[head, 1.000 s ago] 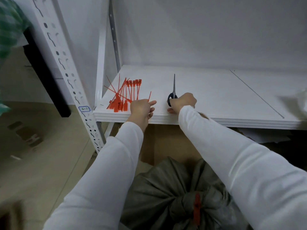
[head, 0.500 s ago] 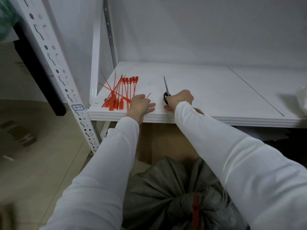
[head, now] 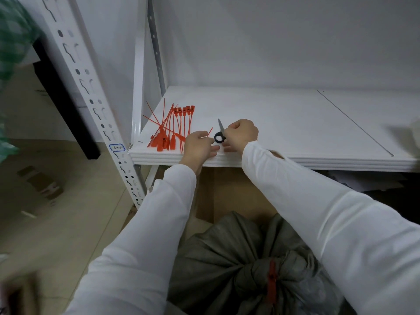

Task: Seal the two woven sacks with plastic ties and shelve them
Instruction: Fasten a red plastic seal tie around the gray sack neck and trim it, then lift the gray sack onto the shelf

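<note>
The right hand (head: pixel 241 134) is clenching the scissors (head: pixel 220 138) at the shelf's (head: pixel 284 123) front edge, likely parking them by the ties (head: pixel 172 133), the left hand (head: pixel 198 145) is resting alongside, its grip unclear, and the tied sack (head: pixel 227 258) is waiting below.

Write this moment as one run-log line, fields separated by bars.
right hand: grips scissors on shelf | left hand: rests at shelf edge, beside loose red ties | sack: below shelf, tied with red tie

Ties (head: pixel 169 130) left of scissors (head: pixel 220 133) on shelf (head: pixel 284 123).
</note>
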Demonstrator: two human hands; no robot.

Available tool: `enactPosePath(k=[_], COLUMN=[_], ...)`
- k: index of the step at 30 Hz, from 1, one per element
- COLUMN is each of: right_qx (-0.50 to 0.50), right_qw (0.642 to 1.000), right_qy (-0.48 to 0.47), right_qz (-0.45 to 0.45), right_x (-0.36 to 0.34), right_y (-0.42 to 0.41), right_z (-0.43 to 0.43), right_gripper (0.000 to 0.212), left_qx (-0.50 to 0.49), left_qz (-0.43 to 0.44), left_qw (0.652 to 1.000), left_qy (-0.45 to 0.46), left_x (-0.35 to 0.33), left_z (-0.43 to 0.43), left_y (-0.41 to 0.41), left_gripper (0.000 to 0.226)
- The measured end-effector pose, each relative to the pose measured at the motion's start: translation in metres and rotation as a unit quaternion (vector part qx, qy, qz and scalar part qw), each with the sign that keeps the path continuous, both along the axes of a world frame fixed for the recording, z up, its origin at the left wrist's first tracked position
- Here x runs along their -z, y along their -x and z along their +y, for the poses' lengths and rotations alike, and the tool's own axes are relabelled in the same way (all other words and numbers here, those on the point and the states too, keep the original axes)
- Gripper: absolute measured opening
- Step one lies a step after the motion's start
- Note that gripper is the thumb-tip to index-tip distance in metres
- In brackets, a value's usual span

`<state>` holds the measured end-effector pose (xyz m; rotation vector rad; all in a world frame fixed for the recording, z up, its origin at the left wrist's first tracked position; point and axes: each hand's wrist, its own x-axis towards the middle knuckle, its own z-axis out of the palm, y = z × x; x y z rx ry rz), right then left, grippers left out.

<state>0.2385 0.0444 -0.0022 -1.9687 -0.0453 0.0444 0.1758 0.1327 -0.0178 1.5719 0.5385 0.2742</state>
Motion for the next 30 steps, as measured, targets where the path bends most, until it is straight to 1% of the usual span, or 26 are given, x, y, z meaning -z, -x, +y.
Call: enactPosePath(k=[3, 5, 7, 8, 9, 10, 11, 13, 14, 15, 16, 18, 20, 22, 24, 26, 28, 30], right_qx=[-0.020, -0.027, -0.064, -0.104, -0.153, -0.210, -0.273, -0.402, -0.445, -0.466, -0.467, -0.424, -0.357, -0.313, -0.295, -0.278, -0.256, -0.246], right_qw=[1.000, 1.000, 0.996, 0.988, 0.974, 0.951, 0.917, 0.817, 0.774, 0.745, 0.729, 0.720, 0.730, 0.742, 0.742, 0.739, 0.740, 0.729], right_qy=[-0.020, -0.009, 0.060, 0.111, 0.165, 0.222, 0.281, 0.385, 0.417, 0.441, 0.469, 0.538, 0.582, 0.591, 0.594, 0.593, 0.585, 0.586], right_qz=[0.002, -0.001, -0.016, -0.011, 0.011, 0.045, 0.080, 0.146, 0.171, 0.182, 0.173, 0.109, 0.019, -0.052, -0.102, -0.157, -0.211, -0.252], right_x=[0.001, 0.009, 0.020, 0.024, 0.029, 0.034, 0.038, 0.042, 0.045, 0.049, 0.055, 0.067, 0.076, 0.077, 0.071, 0.058, 0.040, 0.023], right_y=[0.014, 0.025, 0.041, 0.054, 0.068, 0.083, 0.099, 0.135, 0.150, 0.163, 0.174, 0.188, 0.198, 0.207, 0.212, 0.212, 0.212, 0.214], right_z=[-0.021, -0.042, -0.068, -0.083, -0.098, -0.112, -0.125, -0.145, -0.153, -0.159, -0.163, -0.170, -0.176, -0.180, -0.182, -0.183, -0.187, -0.191], right_gripper=[0.007, 0.011, 0.013, 0.018, 0.027, 0.041, 0.056, 0.081, 0.085, 0.086, 0.086, 0.078, 0.054, 0.034, 0.026, 0.024, 0.027, 0.032], left_qx=[0.016, 0.046, 0.086, 0.107, 0.126, 0.142, 0.156, 0.181, 0.192, 0.202, 0.211, 0.227, 0.246, 0.259, 0.262, 0.264, 0.283, 0.301], left_qz=[0.019, 0.037, 0.062, 0.075, 0.088, 0.100, 0.108, 0.123, 0.132, 0.142, 0.151, 0.166, 0.176, 0.173, 0.176, 0.203, 0.247, 0.286], left_qw=[0.999, 0.997, 0.992, 0.988, 0.985, 0.982, 0.978, 0.971, 0.966, 0.962, 0.958, 0.949, 0.937, 0.923, 0.909, 0.893, 0.874, 0.853], left_qy=[-0.026, -0.053, -0.073, -0.076, -0.076, -0.077, -0.082, -0.098, -0.108, -0.116, -0.123, -0.140, -0.175, -0.225, -0.271, -0.302, -0.308, -0.315], left_x=[0.000, 0.002, 0.004, 0.005, 0.005, 0.007, 0.010, 0.020, 0.025, 0.030, 0.036, 0.044, 0.050, 0.052, 0.051, 0.052, 0.053, 0.054], left_z=[-0.010, -0.019, -0.031, -0.039, -0.047, -0.056, -0.065, -0.084, -0.093, -0.102, -0.111, -0.125, -0.134, -0.138, -0.137, -0.131, -0.126, -0.126], left_y=[0.016, 0.028, 0.041, 0.048, 0.056, 0.063, 0.072, 0.090, 0.099, 0.109, 0.118, 0.135, 0.151, 0.164, 0.176, 0.186, 0.195, 0.205], left_gripper=[0.040, 0.040, 0.041, 0.040, 0.039, 0.038, 0.037, 0.037, 0.036, 0.036, 0.037, 0.040, 0.043, 0.040, 0.042, 0.062, 0.095, 0.123])
